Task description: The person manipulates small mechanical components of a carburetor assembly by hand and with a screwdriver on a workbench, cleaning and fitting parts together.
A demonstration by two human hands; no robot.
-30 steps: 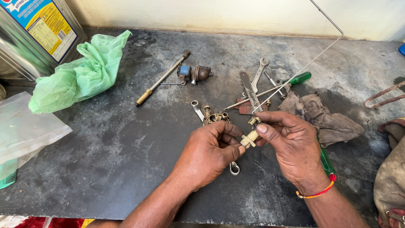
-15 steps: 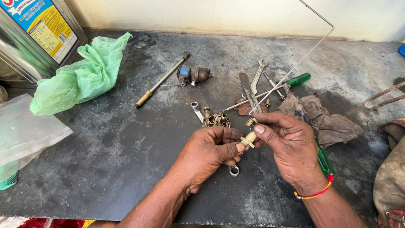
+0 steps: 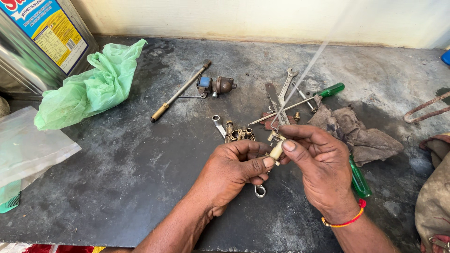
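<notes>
Both my hands meet over the dark worktop. My left hand (image 3: 232, 171) and my right hand (image 3: 318, 166) pinch a small cream-coloured part (image 3: 276, 150) with a brass end between thumbs and fingers. A long thin wire (image 3: 311, 63) rises from the part towards the upper right and is blurred. A brass fitting (image 3: 239, 135) lies just beyond my left fingers, and a small spanner (image 3: 259, 189) shows beneath my left hand.
A green-handled screwdriver (image 3: 309, 98), spanners (image 3: 285, 86) and a dirty rag (image 3: 358, 133) lie behind my right hand. A rod (image 3: 180, 91) and a valve-like part (image 3: 216, 85) sit further back. A green plastic bag (image 3: 89, 89), metal tin (image 3: 40, 40) and clear bag (image 3: 28, 147) are at left.
The thin wire has swung from pointing right towards a steeper angle and is now blurred. My hands stay together on the small part.
</notes>
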